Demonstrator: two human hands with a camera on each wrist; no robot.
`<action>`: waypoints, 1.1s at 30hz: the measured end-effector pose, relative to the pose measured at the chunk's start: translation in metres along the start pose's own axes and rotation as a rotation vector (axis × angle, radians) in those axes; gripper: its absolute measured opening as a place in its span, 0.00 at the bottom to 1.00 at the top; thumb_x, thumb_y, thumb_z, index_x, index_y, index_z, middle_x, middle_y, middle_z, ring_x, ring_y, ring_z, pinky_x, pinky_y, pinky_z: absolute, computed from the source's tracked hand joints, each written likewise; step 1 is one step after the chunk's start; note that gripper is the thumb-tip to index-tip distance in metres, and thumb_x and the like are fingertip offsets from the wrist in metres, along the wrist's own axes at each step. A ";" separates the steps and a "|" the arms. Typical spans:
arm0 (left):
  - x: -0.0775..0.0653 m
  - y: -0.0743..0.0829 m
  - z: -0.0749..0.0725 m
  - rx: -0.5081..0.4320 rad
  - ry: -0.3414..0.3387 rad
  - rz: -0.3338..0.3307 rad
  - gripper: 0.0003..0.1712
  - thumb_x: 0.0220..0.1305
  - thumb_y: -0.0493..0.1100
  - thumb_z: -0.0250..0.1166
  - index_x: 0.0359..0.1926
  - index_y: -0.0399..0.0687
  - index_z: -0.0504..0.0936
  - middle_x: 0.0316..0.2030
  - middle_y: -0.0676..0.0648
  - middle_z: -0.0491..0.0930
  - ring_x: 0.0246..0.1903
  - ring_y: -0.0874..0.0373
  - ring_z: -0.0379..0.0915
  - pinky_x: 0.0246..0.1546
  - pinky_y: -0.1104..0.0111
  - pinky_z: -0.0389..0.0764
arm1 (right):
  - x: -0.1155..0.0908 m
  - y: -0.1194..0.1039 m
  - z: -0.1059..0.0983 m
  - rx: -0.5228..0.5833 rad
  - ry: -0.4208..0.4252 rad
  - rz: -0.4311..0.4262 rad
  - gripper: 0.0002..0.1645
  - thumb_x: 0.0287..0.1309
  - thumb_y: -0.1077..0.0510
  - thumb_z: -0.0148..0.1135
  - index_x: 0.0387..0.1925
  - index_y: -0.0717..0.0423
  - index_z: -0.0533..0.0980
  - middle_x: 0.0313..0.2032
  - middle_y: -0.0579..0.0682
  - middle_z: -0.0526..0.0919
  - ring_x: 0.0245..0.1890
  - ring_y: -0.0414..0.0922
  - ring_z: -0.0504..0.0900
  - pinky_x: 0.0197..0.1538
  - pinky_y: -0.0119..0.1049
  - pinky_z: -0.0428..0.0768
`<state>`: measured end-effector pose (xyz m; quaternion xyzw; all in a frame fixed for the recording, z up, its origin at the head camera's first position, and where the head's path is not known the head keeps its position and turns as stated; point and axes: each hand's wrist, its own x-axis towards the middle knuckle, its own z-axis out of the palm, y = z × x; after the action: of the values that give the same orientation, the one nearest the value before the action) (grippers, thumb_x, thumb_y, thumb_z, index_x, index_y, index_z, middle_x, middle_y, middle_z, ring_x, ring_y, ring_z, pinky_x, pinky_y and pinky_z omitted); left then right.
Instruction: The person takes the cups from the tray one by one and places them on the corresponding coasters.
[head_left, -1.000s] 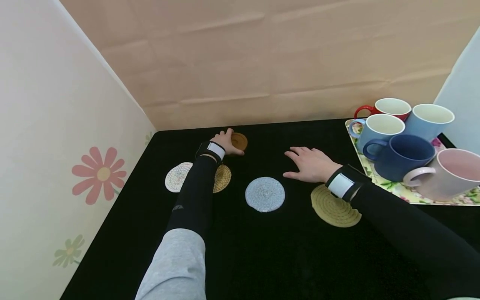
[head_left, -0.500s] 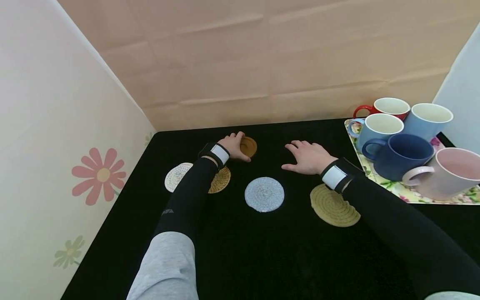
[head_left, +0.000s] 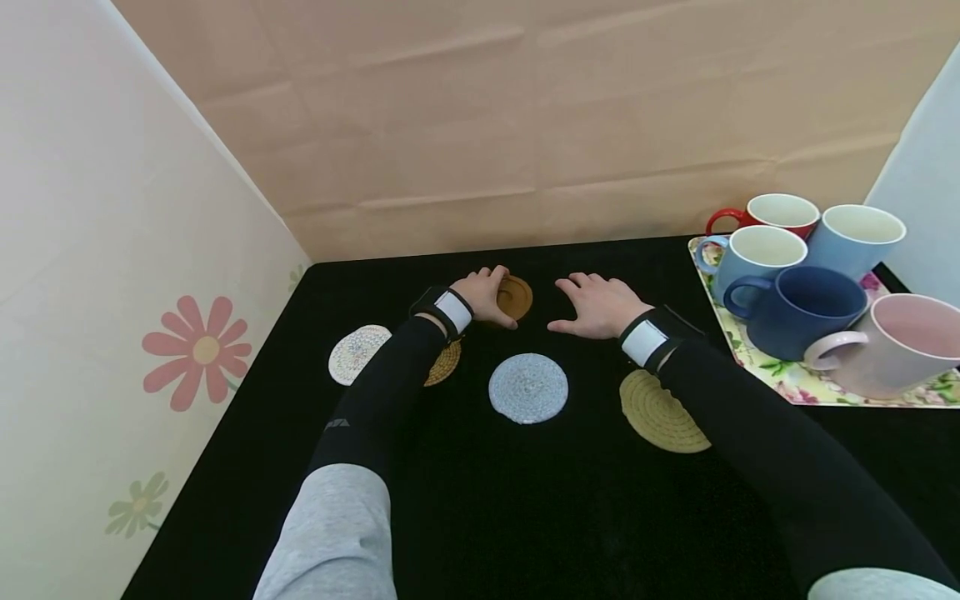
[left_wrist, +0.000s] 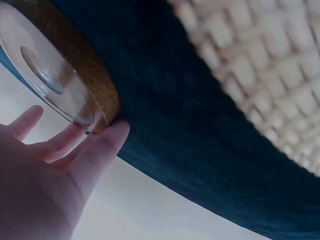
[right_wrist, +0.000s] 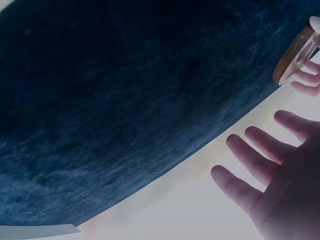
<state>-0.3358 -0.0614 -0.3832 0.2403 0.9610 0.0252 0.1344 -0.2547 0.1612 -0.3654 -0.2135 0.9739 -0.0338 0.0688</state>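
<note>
My left hand [head_left: 482, 297] grips a round brown wooden coaster [head_left: 517, 297] by its edge, at the back middle of the black table. The left wrist view shows this coaster [left_wrist: 85, 57] as a thick disc with a shiny face and a round recess in its centre; thumb and fingers are at its rim. My right hand [head_left: 597, 306] hovers to the right of the coaster, fingers spread and holding nothing. In the right wrist view the fingers of that hand [right_wrist: 290, 175] are apart from the coaster [right_wrist: 292, 57]. Part of the coaster is hidden by my left hand.
Round mats lie on the table: white speckled [head_left: 357, 353], woven tan [head_left: 445, 362] partly under my left arm, light blue [head_left: 528, 389], yellow-green [head_left: 660, 414] partly under my right arm. A floral tray [head_left: 795, 390] at right bears several mugs, including a dark blue mug [head_left: 806, 325] and a pink mug [head_left: 900, 354].
My left hand has moved right with the wooden coaster, which also came slightly nearer. My right hand has shifted left and a little farther back, closer to the coaster.
</note>
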 end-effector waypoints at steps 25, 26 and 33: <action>-0.016 -0.013 0.005 0.003 -0.083 0.029 0.70 0.42 0.73 0.72 0.76 0.51 0.44 0.72 0.39 0.51 0.68 0.42 0.53 0.61 0.49 0.65 | 0.034 -0.024 0.009 0.169 -0.028 -0.013 0.55 0.56 0.32 0.60 0.73 0.59 0.55 0.70 0.67 0.55 0.66 0.65 0.59 0.59 0.61 0.68; -0.019 -0.017 0.005 0.001 -0.082 0.031 0.70 0.42 0.73 0.71 0.76 0.51 0.44 0.73 0.39 0.49 0.68 0.42 0.51 0.61 0.48 0.65 | 0.037 -0.026 0.010 0.182 -0.027 -0.010 0.55 0.55 0.31 0.60 0.73 0.58 0.54 0.70 0.67 0.53 0.67 0.66 0.58 0.60 0.61 0.67; -0.043 -0.036 0.004 -0.059 -0.066 0.055 0.70 0.44 0.72 0.71 0.77 0.53 0.41 0.75 0.38 0.41 0.72 0.41 0.40 0.65 0.46 0.57 | 0.053 -0.040 0.010 0.234 -0.016 0.012 0.60 0.52 0.30 0.63 0.74 0.58 0.50 0.73 0.66 0.47 0.70 0.65 0.50 0.62 0.63 0.63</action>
<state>-0.3147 -0.1131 -0.3802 0.2632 0.9479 0.0490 0.1725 -0.2847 0.1020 -0.3779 -0.1984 0.9640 -0.1452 0.1011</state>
